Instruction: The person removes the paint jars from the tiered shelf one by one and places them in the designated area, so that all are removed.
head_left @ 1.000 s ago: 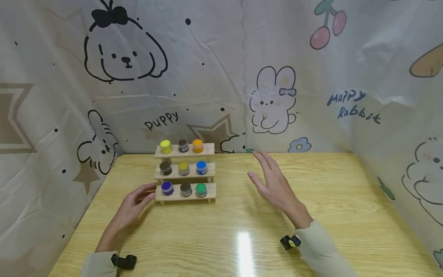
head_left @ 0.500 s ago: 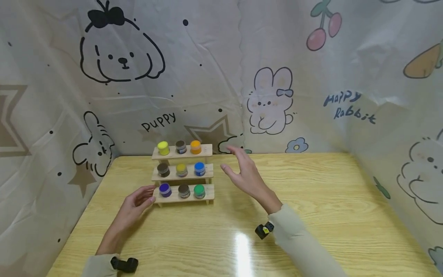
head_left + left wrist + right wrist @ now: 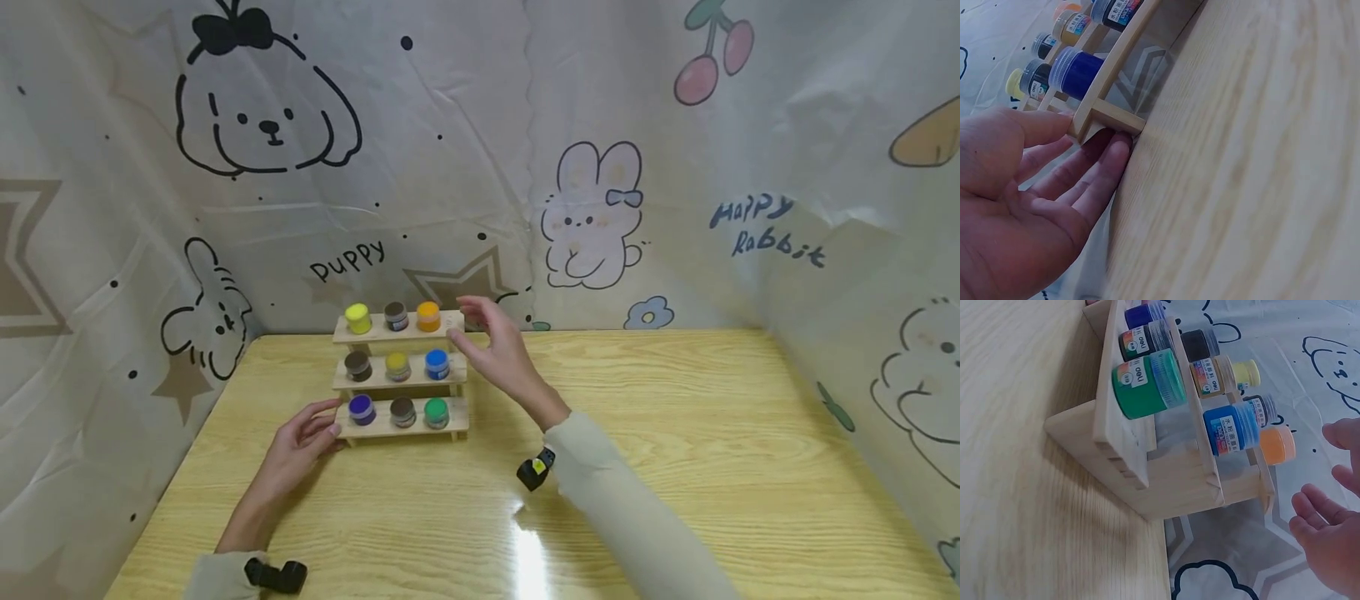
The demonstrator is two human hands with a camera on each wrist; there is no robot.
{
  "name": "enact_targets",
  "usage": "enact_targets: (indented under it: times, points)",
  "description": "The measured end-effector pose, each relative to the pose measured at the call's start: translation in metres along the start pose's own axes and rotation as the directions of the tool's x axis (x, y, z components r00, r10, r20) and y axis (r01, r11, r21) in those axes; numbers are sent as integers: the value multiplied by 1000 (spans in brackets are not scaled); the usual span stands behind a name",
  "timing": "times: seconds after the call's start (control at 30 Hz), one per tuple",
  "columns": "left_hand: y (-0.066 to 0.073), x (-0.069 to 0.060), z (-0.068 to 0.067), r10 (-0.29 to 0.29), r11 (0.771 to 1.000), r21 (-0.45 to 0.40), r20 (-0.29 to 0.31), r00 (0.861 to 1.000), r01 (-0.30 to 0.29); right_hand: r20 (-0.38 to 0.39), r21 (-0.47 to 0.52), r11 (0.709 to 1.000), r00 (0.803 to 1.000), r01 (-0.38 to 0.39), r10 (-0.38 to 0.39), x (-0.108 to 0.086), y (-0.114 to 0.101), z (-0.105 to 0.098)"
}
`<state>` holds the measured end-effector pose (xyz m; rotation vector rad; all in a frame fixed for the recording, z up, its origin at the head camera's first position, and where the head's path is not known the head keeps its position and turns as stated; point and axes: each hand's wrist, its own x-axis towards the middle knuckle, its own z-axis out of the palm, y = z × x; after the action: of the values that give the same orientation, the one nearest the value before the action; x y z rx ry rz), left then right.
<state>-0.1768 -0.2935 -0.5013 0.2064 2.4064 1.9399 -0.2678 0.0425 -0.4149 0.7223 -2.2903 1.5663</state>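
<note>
A three-tiered wooden rack (image 3: 459,415) stands on the table, with several small paint jars upright on its steps. A purple jar (image 3: 362,409) and a green jar (image 3: 436,412) are on the front step, a blue jar (image 3: 437,364) on the middle one, an orange jar (image 3: 428,316) on the top one. My left hand (image 3: 296,450) holds the rack's front left end; in the left wrist view the thumb meets the shelf corner, fingers curled beneath. My right hand (image 3: 504,354) is beside the top step's right end. Its fingers look relaxed and hold nothing in the right wrist view.
The pale wood table (image 3: 675,433) extends to the right and front of the rack. A printed cloth (image 3: 450,192) with cartoon animals hangs behind it and along both sides. Black wrist cameras (image 3: 276,575) sit at both sleeves.
My right hand has moved left across the table, from well right of the rack to the right end of its top step. My left hand has stayed at the rack's left end.
</note>
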Motion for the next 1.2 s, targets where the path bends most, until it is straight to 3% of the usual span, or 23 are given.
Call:
enact_targets:
  times: [0.4,0.57,0.93,1.2]
  points:
    - [-6,1,-1,5,1000,7,-26,1000,-4,27,57,996,997,-69,67,21,2,17]
    - [-8,1,-2,0,1000,-17,-21,1000,0,55,91,987,990,-131,126,29,6,22]
    - [-7,0,-3,-1,999,-37,-14,1000,0,47,11,989,988,-145,144,33,12,33]
    - [-10,0,-2,-40,998,-40,-23,999,39,17,-29,989,989,-144,145,35,12,38]
